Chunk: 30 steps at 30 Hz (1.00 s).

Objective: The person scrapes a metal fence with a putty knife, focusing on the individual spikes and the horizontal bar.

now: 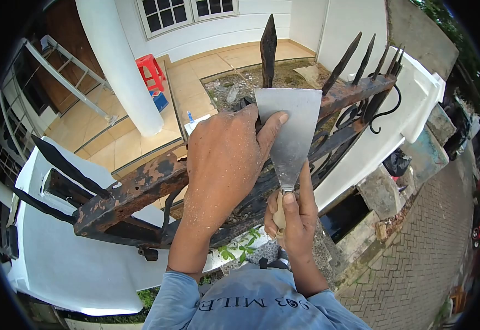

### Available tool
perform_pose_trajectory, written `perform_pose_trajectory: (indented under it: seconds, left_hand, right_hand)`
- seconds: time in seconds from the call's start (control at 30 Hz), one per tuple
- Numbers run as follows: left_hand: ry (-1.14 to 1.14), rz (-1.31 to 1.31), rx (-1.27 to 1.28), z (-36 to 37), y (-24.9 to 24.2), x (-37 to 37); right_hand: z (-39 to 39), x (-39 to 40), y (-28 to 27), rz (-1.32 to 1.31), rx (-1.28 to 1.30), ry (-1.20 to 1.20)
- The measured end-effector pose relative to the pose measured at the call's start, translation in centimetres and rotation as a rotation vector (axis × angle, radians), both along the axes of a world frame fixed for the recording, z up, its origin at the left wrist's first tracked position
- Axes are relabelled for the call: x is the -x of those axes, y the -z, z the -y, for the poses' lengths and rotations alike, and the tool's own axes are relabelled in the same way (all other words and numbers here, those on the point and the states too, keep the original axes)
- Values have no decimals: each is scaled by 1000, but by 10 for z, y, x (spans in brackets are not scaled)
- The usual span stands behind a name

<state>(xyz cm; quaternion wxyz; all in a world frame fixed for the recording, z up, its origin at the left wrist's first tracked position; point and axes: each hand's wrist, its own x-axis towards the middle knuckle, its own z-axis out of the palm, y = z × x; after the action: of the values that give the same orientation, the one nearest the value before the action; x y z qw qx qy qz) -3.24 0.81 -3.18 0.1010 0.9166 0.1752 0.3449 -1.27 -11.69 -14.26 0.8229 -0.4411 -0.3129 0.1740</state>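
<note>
My right hand (295, 212) grips the pale handle (279, 214) of a putty knife (295, 132), its wide metal blade pointing up, away from me. My left hand (223, 157) has its back towards me and is dusted with pale specks. Its thumb lies on the blade's face; the other fingers curl out of sight. Behind both hands runs a black iron fence (141, 184) with spear-shaped points. Brown rust and flaking paint mark its top rail (355, 96). The left hand hides part of that rail.
White wall sections (80, 258) flank the fence. Behind it are a white column (121, 66), a red stool (151, 72), a metal ladder (66, 74) and a tiled porch. A black bag (397, 163) lies at right beside the brick-paved road (410, 258). Sharp fence points (269, 49) rise near my hands.
</note>
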Motion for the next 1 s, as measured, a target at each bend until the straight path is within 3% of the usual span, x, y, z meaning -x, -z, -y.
perform_pose_trajectory:
  seconds: [1.0]
  left_hand:
    - [-56,-11,117,7,-4,-3]
  right_hand:
    - [3,-19,-2,80,38,26]
